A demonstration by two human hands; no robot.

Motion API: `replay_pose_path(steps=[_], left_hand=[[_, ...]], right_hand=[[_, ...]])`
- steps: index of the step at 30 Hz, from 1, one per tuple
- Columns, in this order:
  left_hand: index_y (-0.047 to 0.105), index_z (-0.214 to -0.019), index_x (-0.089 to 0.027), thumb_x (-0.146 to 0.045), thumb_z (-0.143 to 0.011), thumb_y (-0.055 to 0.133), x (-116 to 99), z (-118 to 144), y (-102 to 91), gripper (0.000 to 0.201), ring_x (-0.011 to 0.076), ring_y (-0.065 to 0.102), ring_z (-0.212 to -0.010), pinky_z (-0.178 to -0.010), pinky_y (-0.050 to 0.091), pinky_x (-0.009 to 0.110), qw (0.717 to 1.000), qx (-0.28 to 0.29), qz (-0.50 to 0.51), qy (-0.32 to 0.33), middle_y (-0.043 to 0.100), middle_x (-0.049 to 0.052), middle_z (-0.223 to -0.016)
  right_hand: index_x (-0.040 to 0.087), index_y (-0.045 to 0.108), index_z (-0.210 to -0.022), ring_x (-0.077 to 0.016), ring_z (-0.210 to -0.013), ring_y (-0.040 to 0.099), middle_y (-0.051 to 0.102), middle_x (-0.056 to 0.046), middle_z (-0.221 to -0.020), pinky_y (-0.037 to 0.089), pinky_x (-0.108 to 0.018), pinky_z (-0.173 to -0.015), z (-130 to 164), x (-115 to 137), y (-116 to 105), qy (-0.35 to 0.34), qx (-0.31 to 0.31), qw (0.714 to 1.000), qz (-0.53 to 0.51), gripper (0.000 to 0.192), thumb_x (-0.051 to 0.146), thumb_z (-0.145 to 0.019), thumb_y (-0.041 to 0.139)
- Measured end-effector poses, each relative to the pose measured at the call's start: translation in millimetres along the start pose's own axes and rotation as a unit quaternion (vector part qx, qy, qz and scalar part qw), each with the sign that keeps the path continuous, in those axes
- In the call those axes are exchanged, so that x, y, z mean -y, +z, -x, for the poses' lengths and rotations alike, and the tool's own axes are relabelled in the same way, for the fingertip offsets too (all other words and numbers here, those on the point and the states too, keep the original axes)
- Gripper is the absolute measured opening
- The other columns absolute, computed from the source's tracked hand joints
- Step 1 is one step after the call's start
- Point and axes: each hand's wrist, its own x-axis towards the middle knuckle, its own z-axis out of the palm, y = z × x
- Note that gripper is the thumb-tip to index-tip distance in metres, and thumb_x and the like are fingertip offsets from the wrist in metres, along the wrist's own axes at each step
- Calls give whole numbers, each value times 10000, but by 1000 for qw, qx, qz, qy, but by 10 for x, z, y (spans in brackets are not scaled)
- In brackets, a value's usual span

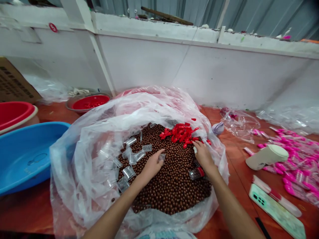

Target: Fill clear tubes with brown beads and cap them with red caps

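Observation:
A large clear plastic bag [82, 139] lies spread open, full of small round brown balls [171, 179]. Over the balls, my left hand [152, 163] is closed around a small clear plastic case [161, 157]. My right hand [203, 155] reaches to the pile of red plastic caps [183, 132] on the balls' far side, fingers stretched out at its near edge. Something whitish shows at its thumb. Several empty clear cases [129, 172] lie on the balls at the left. A clear case with a red cap [196, 173] rests beneath my right wrist, apparently with balls inside.
At the left stand a blue basin [30, 152], a red basin [17, 114] and a red bowl [91, 101]. On the red tabletop [239, 186] at the right lie a phone [276, 209], a cream cylinder [266, 157] and many pink-capped tubes [296, 166]. A white wall [154, 63] rises behind.

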Motion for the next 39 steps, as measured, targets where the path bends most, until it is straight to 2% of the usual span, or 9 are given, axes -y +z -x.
replay_pose_path(steps=[6, 9, 12, 14, 16, 18, 24, 32, 39], left_hand=[[633, -1023, -176, -205, -696, 547, 47, 85, -53, 339, 167, 583, -802, -778, 418, 267, 993, 8, 115, -31, 661, 33, -927], [662, -914, -159, -246, -675, 597, 104, 98, -48, 262, 177, 584, -762, -732, 415, 267, 993, 6, 104, -52, 667, 36, -837], [675, -875, -155, -261, -650, 633, 121, 83, 20, 252, 184, 583, -763, -721, 407, 268, 995, 1, 75, -66, 668, 42, -824], [684, -858, -161, -276, -643, 646, 102, 60, 89, 247, 184, 585, -751, -707, 404, 265, 995, 6, 64, -73, 673, 38, -812], [693, -835, -169, -290, -632, 659, 62, 30, 160, 239, 180, 588, -725, -691, 403, 262, 994, 19, 63, -83, 680, 29, -783], [702, -814, -170, -292, -615, 673, 14, -3, 221, 235, 181, 593, -727, -691, 402, 260, 992, 33, 73, -95, 685, 25, -774], [709, -821, -150, -296, -602, 673, -75, -67, 377, 266, 180, 593, -679, -648, 410, 263, 982, 93, 112, -121, 687, 31, -740], [697, -834, -134, -293, -567, 704, -73, -34, 561, 311, 176, 591, -717, -689, 424, 269, 967, 126, 186, -122, 687, 36, -773], [686, -896, -127, -237, -572, 699, -126, 33, 531, 343, 159, 593, -737, -724, 440, 272, 941, 144, 276, -135, 689, 39, -830]], right_hand=[[175, 640, -1026, -228, -968, 538, 617, -105, -1045, 382, -349, -890, -259, -111, 63, 17, 20, 998, -61, 391, 44, -693, 483], [172, 626, -1018, -241, -972, 533, 613, -105, -1027, 393, -378, -884, -130, -79, -17, 43, -15, 993, -104, 277, 210, -761, 531], [171, 564, -1094, -233, -951, 551, 607, -99, -1051, 435, -390, -838, 147, 21, -115, 89, -58, 980, -170, 345, 362, -815, 493], [182, 550, -1097, -221, -897, 579, 625, -80, -1016, 467, -372, -793, 383, 124, -177, 149, -68, 941, -297, 379, 404, -790, 540], [206, 557, -1070, -211, -864, 589, 636, -53, -980, 482, -354, -770, 630, 243, -229, 211, -60, 875, -430, 402, 407, -729, 627], [225, 575, -1031, -197, -828, 592, 636, -31, -955, 498, -328, -725, 864, 362, -262, 252, -44, 830, -495, 402, 393, -682, 682], [218, 614, -974, -174, -672, 603, 652, -3, -804, 510, -292, -592, 1323, 588, -188, 322, 8, 773, -547, 410, 355, -612, 747], [235, 609, -1071, -200, -711, 628, 676, -19, -876, 519, -332, -632, 1392, 640, -80, 318, 18, 765, -560, 466, 408, -649, 706], [214, 588, -1066, -203, -753, 632, 669, -34, -919, 521, -359, -717, 1364, 644, -25, 315, 9, 763, -564, 473, 403, -649, 709]])
